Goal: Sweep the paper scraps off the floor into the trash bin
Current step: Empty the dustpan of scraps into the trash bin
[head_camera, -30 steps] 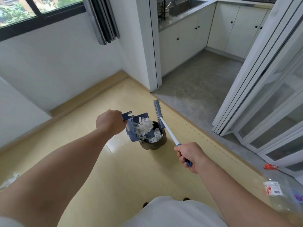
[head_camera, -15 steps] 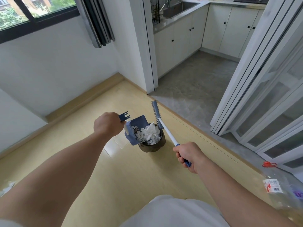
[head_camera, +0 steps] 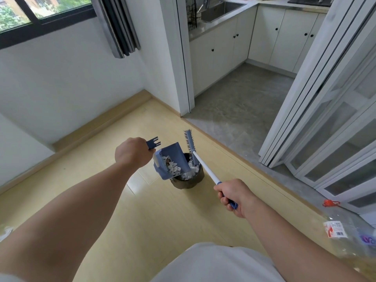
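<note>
My left hand (head_camera: pixel 132 152) grips the handle of a blue dustpan (head_camera: pixel 173 159), which hangs tipped over a small dark trash bin (head_camera: pixel 188 181) on the yellow wooden floor. White paper scraps (head_camera: pixel 173 168) lie in the pan's mouth, and more fill the bin. My right hand (head_camera: pixel 234 195) holds the blue grip of a white-shafted broom (head_camera: pixel 203 165). Its blue brush head (head_camera: pixel 189 140) stands above the bin's far rim, right of the dustpan.
A clear plastic bottle (head_camera: pixel 343 231) with a red cap lies on the floor at the right. White folding doors (head_camera: pixel 317 110) stand beyond it, and a grey-tiled kitchen opens behind the bin. A white scrap (head_camera: pixel 5 233) lies at the far left edge. Walls with a baseboard close the left side.
The dustpan has tipped further over the bin, and the pile of scraps in it has shrunk while the bin has filled. The broom head stays beside the bin.
</note>
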